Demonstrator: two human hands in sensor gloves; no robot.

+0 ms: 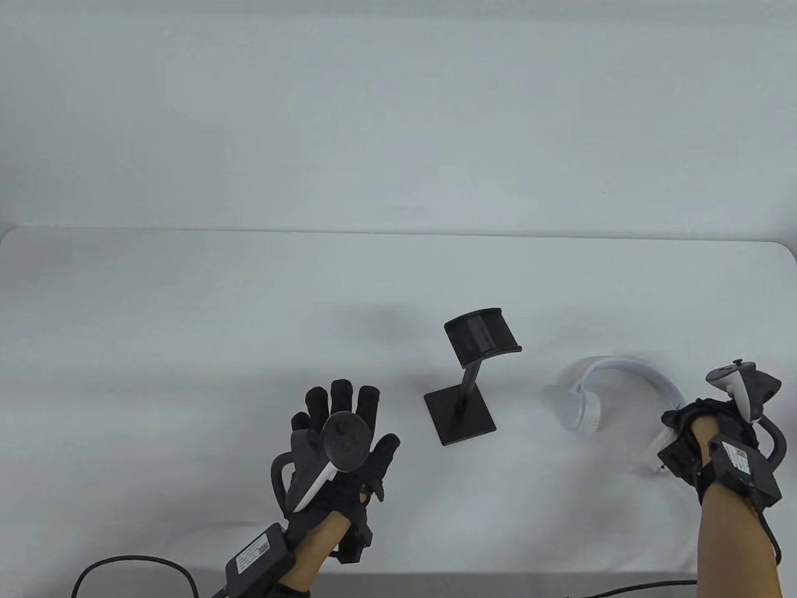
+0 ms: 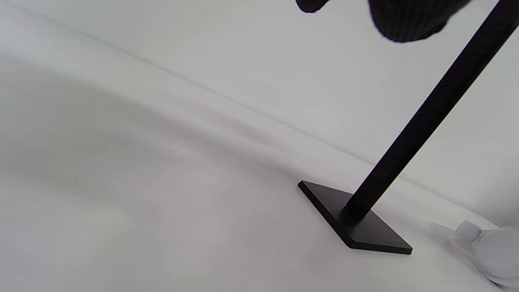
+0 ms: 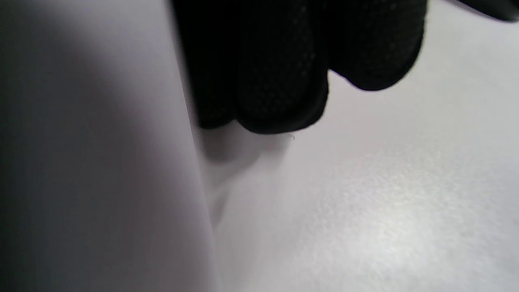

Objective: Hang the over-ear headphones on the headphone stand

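Note:
The black headphone stand (image 1: pixel 471 379) stands upright mid-table on a square base, its curved cradle (image 1: pixel 482 336) bare. White over-ear headphones (image 1: pixel 622 372) lie on the table to its right. My right hand (image 1: pixel 688 433) grips their near right end, covering that ear cup. In the right wrist view my fingers (image 3: pixel 279 73) curl against the white headphone surface (image 3: pixel 101 162). My left hand (image 1: pixel 341 411) is open and empty, fingers spread, left of the stand's base. The left wrist view shows the stand's pole (image 2: pixel 425 117), base (image 2: pixel 365 229), one white ear cup (image 2: pixel 496 253) and my fingertips (image 2: pixel 405 20).
The white table (image 1: pixel 187 324) ends at a far edge against a white wall. Black cables (image 1: pixel 124 564) trail from both wrists at the near edge.

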